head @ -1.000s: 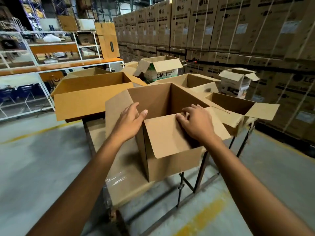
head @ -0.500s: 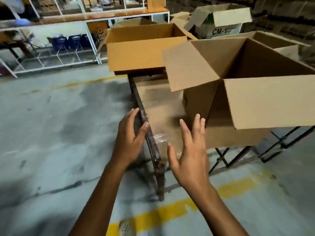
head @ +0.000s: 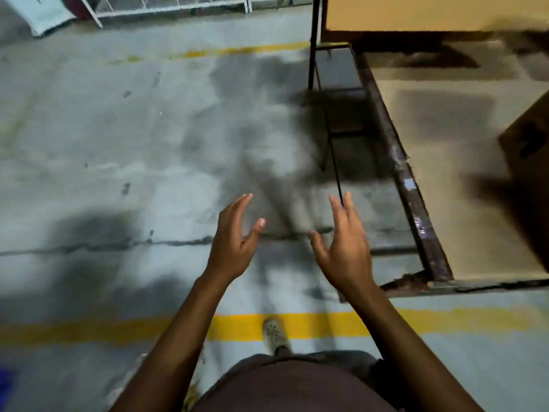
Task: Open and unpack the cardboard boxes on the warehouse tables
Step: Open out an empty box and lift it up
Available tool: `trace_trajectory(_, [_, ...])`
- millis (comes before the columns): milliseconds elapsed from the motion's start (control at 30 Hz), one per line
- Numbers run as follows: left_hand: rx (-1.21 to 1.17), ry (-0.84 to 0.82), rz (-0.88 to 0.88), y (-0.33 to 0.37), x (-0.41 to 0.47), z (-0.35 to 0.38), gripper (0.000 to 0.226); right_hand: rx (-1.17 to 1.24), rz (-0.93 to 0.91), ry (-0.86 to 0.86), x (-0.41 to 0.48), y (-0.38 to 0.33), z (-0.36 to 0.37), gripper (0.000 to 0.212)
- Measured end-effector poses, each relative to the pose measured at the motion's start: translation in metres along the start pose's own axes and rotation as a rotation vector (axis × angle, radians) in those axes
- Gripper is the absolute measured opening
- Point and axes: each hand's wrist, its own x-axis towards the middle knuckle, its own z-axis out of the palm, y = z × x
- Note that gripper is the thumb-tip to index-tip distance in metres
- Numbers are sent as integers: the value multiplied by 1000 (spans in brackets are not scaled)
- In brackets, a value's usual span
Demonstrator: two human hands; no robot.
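Observation:
I look almost straight down at the floor. My left hand and my right hand hang in the air over the concrete, fingers spread and relaxed, holding nothing. Both are left of the table, clear of its rusty metal edge. A brown cardboard box shows only as a corner at the right edge, standing on the table's cardboard-covered top. Another box sits at the top right, mostly cut off by the frame.
Grey concrete floor fills the left half, with a yellow painted line across the bottom. My foot stands on that line. A table leg and white shelving rails are at the top.
My hands have left the open box's flaps and pulled back over the floor, left of the table. The view has tilted steeply down, so the boxes have slid almost out of frame.

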Motion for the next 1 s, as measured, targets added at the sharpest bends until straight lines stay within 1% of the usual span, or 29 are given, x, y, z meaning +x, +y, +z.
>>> trace_trajectory(67, [2, 12, -27, -21, 15, -19, 62, 14, -11, -1, 17, -19, 18, 75])
trace_trajectory(233, [11, 114, -29, -55, 86, -60, 60, 37, -81, 22, 85, -53, 47, 74])
trace_trajectory(367, [2, 159, -15, -67, 160, -71, 58, 41, -92, 56, 158, -65, 61, 71])
trace_trajectory(500, [-6, 190, 57, -70, 250, -75, 62, 75, -109, 108, 239, -74, 68, 71])
trace_trajectory(633, [-44, 187, 118, -58, 348, -85, 59, 112, -126, 184, 322, -88, 57, 70])
trace_trajectory(800, [-114, 192, 232, -26, 482, -92, 57, 140, -178, 336, 426, -105, 20, 66])
trace_trajectory(1000, [-127, 106, 419, 9, 621, -74, 58, 30, -120, 486, 523, -103, -18, 63])
